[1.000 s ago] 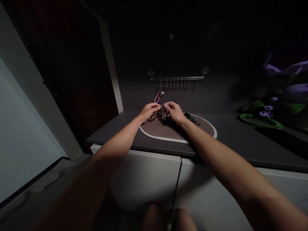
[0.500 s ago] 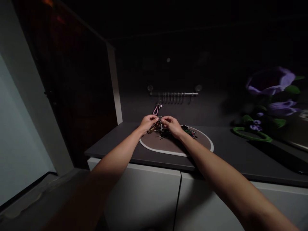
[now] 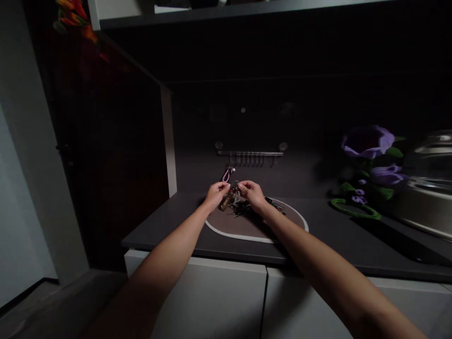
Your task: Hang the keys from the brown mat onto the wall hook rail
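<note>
My left hand (image 3: 216, 195) and my right hand (image 3: 252, 193) are close together above the mat, fingertips pinched. Between them is a key ring (image 3: 235, 182) with several keys and small charms below it. My right fingertips grip the ring's right side; my left fingertips pinch at its left, the exact contact too small to make out. A brown tag (image 3: 224, 203) with pale letters dangles beside my left hand. Underneath, a pile of keys (image 3: 242, 207) lies on the brown oval mat (image 3: 226, 223) with a white border, partly hidden behind my right hand.
A clear rail (image 3: 250, 153) with several hooks is fixed to the dark back wall; a pink loop strap (image 3: 226, 175) hangs from its left part. Purple flowers (image 3: 369, 143) with a green ring base and a domed container (image 3: 429, 188) stand at right. A shelf (image 3: 247, 12) overhangs the counter.
The view has tilted up and swung slightly right, bringing in the upper shelf and domed container. The brown tag hangs more steeply, and my hands have parted slightly at the ring.
</note>
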Motion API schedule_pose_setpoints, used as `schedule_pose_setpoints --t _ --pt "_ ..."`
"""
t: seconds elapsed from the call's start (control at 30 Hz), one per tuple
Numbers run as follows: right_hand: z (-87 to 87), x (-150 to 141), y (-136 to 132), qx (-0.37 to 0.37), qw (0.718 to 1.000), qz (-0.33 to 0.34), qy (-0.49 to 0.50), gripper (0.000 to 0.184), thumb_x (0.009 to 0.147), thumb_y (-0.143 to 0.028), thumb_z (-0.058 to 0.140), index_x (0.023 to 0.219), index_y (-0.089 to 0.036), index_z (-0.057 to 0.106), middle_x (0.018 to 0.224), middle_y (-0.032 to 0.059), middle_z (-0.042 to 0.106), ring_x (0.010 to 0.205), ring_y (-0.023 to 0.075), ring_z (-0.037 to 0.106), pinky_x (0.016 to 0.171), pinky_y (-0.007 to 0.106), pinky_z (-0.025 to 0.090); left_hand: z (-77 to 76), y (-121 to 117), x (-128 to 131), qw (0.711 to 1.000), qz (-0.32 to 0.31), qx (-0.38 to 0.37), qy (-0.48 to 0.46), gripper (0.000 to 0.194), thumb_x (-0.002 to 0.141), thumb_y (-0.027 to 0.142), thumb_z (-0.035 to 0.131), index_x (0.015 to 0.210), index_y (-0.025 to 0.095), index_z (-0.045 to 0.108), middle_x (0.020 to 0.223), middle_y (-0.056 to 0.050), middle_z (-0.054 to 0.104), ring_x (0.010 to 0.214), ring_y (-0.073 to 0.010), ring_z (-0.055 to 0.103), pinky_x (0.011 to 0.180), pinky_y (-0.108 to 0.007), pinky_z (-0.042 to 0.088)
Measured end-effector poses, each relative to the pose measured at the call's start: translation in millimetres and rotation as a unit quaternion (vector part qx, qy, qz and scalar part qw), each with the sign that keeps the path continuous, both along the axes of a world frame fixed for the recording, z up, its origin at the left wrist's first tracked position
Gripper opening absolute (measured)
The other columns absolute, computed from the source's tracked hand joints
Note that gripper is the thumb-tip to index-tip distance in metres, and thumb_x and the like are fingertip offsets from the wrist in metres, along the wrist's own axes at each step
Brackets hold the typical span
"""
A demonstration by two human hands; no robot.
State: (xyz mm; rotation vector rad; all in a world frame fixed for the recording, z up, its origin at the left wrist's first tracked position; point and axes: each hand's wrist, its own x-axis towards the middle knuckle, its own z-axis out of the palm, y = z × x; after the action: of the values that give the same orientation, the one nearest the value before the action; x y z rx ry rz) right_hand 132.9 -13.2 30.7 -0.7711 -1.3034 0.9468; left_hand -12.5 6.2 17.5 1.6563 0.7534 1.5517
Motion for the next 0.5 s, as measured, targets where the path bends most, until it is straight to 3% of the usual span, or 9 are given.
schedule_pose_setpoints --t 0.2,0.33,0.5 --pt "31.6 -5 25 -0.005 0.998 -0.051 0.043 0.017 0.065 -0.029 0.063 0.068 -0.015 0.053 0.055 -0.0040 0.053 0.047 0.0074 0.049 0.046 0.020 0.040 -5.7 14 -3 0.993 0.114 0.016 0.006 0.032 0.074 0.042 0.049 0.071 0.013 0.060 0.060 -0.001 0.055 0.056 -0.0099 0.047 0.056 -0.022 0.037" --pt "49.3 -12 47 -0.010 0.995 -0.077 0.070 0.011 0.071 -0.023 0.058 0.066 -0.015 0.051 0.053 -0.0032 0.054 0.045 0.0079 0.050 0.045 0.021 0.043 -9.8 20 -4 0.986 0.156 0.035 0.041 0.030 0.075 0.040 0.046 0.070 0.014 0.060 0.060 -0.001 0.054 0.057 -0.0110 0.048 0.056 -0.023 0.037" --pt "59.0 -21 71 -0.022 0.989 -0.089 0.114 0.015 0.076 -0.020 0.054 0.062 -0.015 0.050 0.046 -0.0032 0.051 0.040 0.0064 0.047 0.042 0.018 0.041 -10.0 20 -6 0.980 0.183 0.043 0.062 0.026 0.076 0.037 0.046 0.070 0.015 0.060 0.061 -0.001 0.055 0.057 -0.0113 0.048 0.056 -0.022 0.036"
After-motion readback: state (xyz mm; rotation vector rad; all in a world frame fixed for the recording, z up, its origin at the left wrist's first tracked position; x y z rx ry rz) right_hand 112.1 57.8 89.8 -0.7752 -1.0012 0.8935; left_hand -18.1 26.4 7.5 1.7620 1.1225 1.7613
